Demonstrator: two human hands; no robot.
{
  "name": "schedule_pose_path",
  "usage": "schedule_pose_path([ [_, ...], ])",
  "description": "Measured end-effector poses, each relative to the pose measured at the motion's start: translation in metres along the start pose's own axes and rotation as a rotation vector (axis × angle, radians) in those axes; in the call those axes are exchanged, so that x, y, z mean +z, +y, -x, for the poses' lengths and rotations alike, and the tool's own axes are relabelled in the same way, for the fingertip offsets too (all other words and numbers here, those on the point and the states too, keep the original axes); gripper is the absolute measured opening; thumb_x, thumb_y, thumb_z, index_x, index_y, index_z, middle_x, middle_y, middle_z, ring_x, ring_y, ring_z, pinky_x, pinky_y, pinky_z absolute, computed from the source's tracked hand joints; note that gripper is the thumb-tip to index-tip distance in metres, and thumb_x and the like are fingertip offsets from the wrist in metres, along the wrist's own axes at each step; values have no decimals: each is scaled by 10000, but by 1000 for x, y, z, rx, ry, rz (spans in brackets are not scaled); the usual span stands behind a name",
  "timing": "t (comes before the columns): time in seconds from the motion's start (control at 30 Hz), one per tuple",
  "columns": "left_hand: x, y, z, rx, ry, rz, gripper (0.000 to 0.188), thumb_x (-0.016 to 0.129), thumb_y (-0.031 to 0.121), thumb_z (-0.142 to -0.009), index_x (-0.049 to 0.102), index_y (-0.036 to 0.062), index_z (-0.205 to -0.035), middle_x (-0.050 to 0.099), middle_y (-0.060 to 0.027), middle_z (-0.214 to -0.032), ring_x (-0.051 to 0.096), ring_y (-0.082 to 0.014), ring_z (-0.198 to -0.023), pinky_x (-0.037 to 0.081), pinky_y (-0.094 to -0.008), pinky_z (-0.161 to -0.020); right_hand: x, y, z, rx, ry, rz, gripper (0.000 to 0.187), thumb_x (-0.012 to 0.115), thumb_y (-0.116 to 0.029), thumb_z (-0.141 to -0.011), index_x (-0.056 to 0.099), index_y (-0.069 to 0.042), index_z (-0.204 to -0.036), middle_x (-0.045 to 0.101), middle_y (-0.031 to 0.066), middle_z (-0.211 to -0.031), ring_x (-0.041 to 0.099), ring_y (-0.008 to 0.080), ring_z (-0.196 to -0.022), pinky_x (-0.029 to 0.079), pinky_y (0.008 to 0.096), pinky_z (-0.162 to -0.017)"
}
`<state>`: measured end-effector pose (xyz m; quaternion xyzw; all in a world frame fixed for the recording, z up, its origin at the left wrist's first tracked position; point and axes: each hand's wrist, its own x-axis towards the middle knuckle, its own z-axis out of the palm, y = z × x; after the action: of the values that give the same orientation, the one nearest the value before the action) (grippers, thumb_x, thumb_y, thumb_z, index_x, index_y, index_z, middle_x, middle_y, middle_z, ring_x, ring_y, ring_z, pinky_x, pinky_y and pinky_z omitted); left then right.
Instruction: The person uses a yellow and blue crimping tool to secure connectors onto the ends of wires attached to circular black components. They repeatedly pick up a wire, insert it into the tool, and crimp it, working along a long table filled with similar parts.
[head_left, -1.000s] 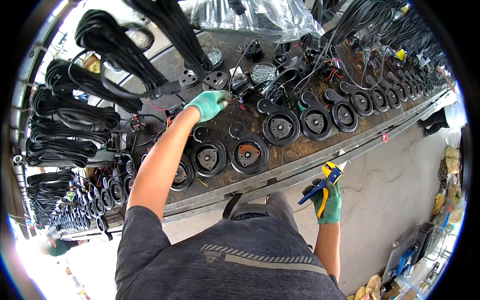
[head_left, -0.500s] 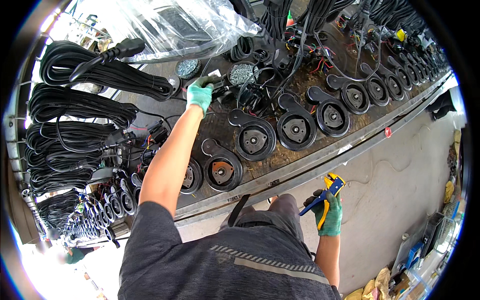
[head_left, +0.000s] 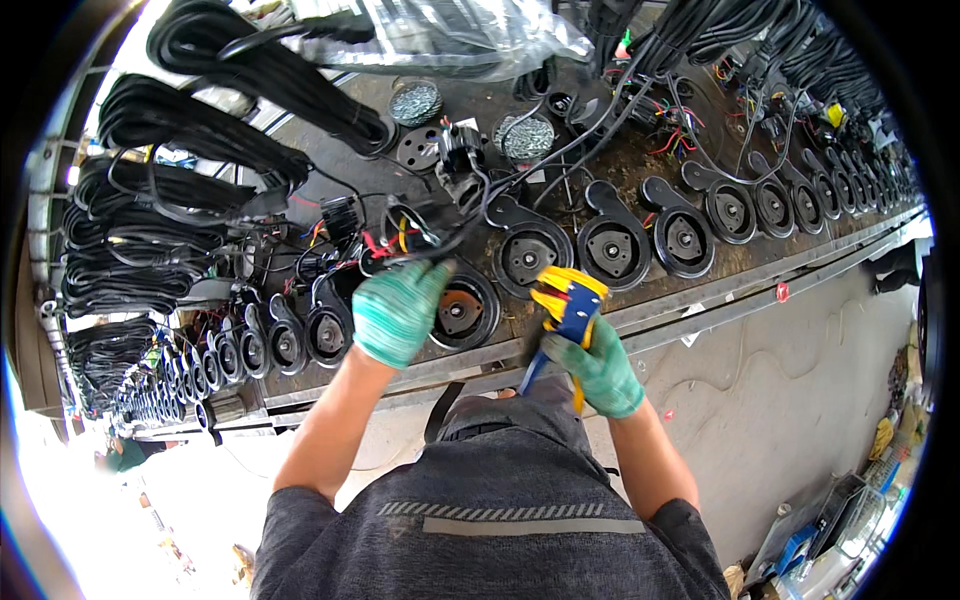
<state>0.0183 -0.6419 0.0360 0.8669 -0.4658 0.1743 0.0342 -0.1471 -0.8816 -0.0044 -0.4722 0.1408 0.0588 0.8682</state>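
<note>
My left hand (head_left: 398,315), in a green glove, is closed at the front of the bench around a black cable (head_left: 462,238). Red and yellow wire ends (head_left: 384,245) stick out just past its fingertips. Below and beside that hand lies a round black housing with a brown centre plate (head_left: 460,310). In my right hand (head_left: 603,372), gloved the same way, is a blue and yellow wire stripper (head_left: 573,312), raised head up over the bench's front edge. A small black motor-like part (head_left: 460,150) sits behind the left hand.
Round black housings (head_left: 614,252) line the bench (head_left: 650,310) on both sides. Bundled black cables (head_left: 200,125) are piled at left. Two dishes of small metal screws (head_left: 524,138) stand toward the back, near clear plastic sheeting (head_left: 460,40).
My left hand has come back from the rear of the bench toward me, now with the cable. My right hand has lifted the wire stripper up and leftward to the bench edge.
</note>
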Motion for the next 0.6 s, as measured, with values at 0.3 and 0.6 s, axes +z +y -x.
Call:
schedule_pose_path([
  [0.3, 44, 14, 47, -34, -4, 195, 269, 696, 165, -787, 698, 116, -1052, 678, -60, -968, 690, -252, -773, 556, -388, -639, 78, 14, -57, -387, -222, 448, 683, 647, 20, -928, 372, -25, -1552, 531, 94, -1461, 524, 184, -1312, 414, 325, -1122],
  [0.6, 64, 5, 76, -29, 32, 322, 230, 701, 138, -767, 717, 87, -990, 677, -69, -1071, 675, -273, -930, 558, -408, -775, 94, 39, -82, -343, -205, 607, 820, 605, 109, -846, 265, 20, -1588, 504, 165, -1496, 560, 217, -1296, 423, 311, -1125],
])
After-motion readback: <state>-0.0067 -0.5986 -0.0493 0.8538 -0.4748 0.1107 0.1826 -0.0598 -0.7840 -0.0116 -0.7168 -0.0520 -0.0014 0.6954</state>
